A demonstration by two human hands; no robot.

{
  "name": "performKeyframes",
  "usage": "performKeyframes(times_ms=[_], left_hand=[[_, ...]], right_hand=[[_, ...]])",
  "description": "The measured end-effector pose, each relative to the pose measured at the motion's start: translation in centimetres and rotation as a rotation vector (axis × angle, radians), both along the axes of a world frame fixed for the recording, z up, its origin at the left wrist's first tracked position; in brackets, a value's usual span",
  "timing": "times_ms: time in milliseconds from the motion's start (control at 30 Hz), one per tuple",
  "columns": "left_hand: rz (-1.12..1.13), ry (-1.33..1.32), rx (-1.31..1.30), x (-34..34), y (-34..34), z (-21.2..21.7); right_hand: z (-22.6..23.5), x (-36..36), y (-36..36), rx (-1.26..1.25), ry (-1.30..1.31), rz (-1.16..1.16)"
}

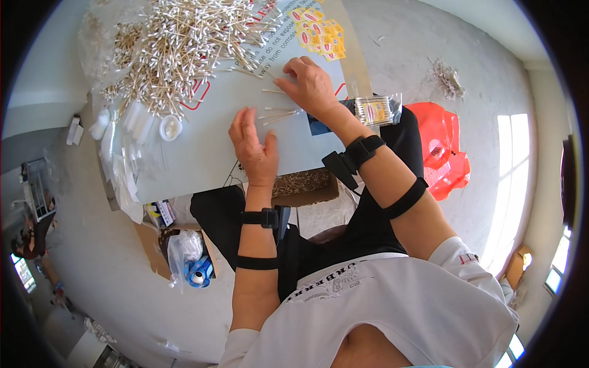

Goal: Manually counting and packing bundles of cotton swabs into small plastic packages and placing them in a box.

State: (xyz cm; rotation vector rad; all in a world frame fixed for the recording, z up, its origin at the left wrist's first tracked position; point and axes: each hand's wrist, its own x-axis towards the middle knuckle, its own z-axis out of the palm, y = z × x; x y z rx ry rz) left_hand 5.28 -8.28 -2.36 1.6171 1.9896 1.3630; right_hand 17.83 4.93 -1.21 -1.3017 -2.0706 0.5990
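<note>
A big heap of wooden cotton swabs [178, 43] covers the far part of a pale board [202, 153] that lies across my lap. My right hand [310, 86] rests palm down on the board, fingers spread over a few loose swabs [277, 115]. My left hand [253, 147] hovers just below those swabs, held edge-on with fingers slightly curled and nothing in it. A filled clear packet of swabs [375, 110] lies by my right wrist.
Small white plastic tubes and a round lid [170, 127] sit at the board's left edge, beside empty clear bags [126, 165]. Yellow-red stickers [319, 34] lie at the far right. A red plastic bag [442, 150] and a box of swabs [304, 184] sit on the floor.
</note>
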Motion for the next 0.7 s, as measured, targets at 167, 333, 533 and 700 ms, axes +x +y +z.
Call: performKeyframes(times_ms=[167, 333, 533, 700], left_hand=[[-0.037, 0.377, -0.124, 1.3, 0.8, 0.7], [-0.046, 0.302, -0.092, 0.6, 0.4, 0.0], [-0.036, 0.250, -0.056, 0.8, 0.4, 0.0], [-0.004, 0.181, -0.012, 1.0, 0.5, 0.2]], right_hand=[[-0.7, -0.8, 1.3, 0.205, -0.035, -0.007], [-0.8, 0.1, 1.6, 0.060, -0.062, 0.061], [-0.5, 1.4, 0.7, 0.037, -0.034, 0.041], [-0.2, 2.2, 0.6, -0.016, -0.069, 0.074]])
